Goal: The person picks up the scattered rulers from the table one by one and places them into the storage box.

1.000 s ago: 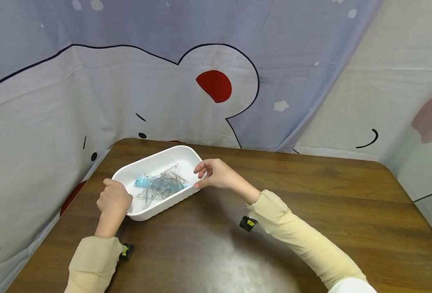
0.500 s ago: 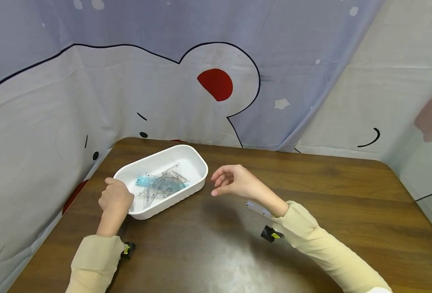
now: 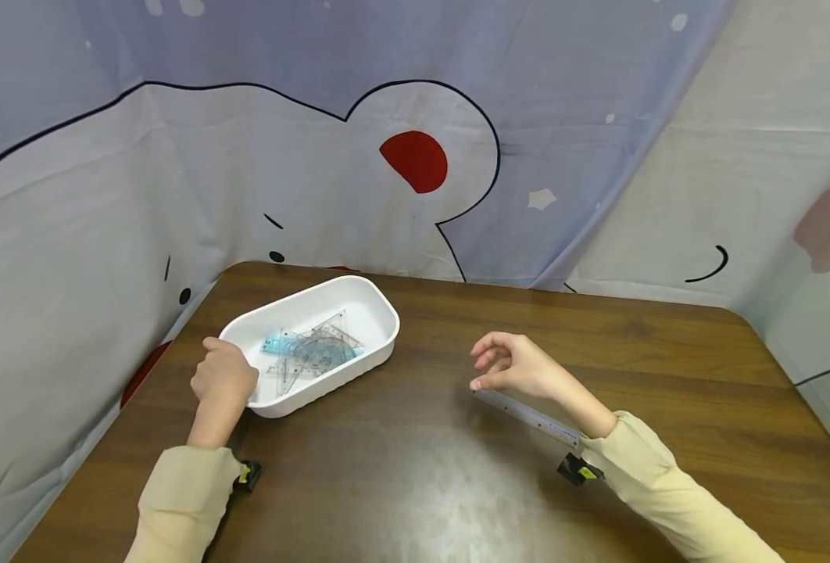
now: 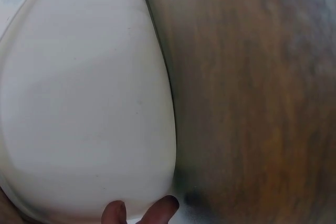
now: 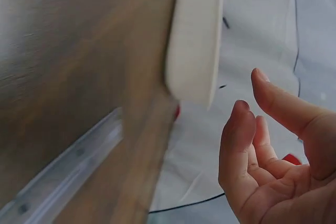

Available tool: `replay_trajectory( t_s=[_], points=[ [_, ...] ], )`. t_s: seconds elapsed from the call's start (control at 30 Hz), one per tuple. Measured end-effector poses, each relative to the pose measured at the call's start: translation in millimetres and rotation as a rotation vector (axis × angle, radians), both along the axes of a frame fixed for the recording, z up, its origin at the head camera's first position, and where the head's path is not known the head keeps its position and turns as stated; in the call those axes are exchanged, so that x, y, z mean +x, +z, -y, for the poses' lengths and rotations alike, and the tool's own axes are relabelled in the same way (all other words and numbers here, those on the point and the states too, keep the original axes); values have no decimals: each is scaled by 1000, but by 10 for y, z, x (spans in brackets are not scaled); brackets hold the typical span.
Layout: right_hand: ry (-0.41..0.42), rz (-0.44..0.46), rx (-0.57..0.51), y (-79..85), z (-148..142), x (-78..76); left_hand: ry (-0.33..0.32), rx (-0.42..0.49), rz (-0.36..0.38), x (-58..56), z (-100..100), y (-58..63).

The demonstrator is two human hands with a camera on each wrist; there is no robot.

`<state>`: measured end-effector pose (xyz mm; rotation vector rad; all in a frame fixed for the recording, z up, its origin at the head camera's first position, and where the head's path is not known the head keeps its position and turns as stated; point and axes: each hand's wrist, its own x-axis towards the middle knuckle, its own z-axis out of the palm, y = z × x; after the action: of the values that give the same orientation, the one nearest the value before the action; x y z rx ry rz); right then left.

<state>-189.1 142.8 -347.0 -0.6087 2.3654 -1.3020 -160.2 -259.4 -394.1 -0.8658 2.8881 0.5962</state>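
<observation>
My left hand [image 3: 225, 378] grips the near-left end of a white plastic tub [image 3: 348, 374]. Fingertips [image 4: 160, 211] show against the tub's wall [image 4: 89, 98] in the left wrist view. Inside lie a blue ruler [image 3: 275, 345], a round-edged clear protractor [image 3: 320, 356] and clear set squares [image 3: 341, 322], overlapping one another. Well to the tub's right, my right hand [image 3: 520, 366] hovers with loosely bent fingers, thumb and fingers apart, nothing between them. Below it a clear straight ruler [image 3: 538, 420] lies on the table, partly hidden by the wrist.
The brown wooden table [image 3: 415, 477] is bounded at the back and sides by a printed cloth [image 3: 316, 180]. Small black wrist cameras hang under both sleeves, the right one [image 3: 575, 469] close to the ruler's near end.
My right hand has left the tub's right end and moved right, over the clear ruler, which has come into view. My left hand and the tub have stayed nearly still.
</observation>
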Motion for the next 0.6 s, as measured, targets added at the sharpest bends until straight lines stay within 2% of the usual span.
replay_trajectory(
  t_s=[0.43,0.6],
  points=[
    [-63,9,106,-253,-442,92,-12,-7,-13,11,1,-1],
    [-121,-70,234,-338,-560,160,-13,-6,-13,10,1,5]
  ],
)
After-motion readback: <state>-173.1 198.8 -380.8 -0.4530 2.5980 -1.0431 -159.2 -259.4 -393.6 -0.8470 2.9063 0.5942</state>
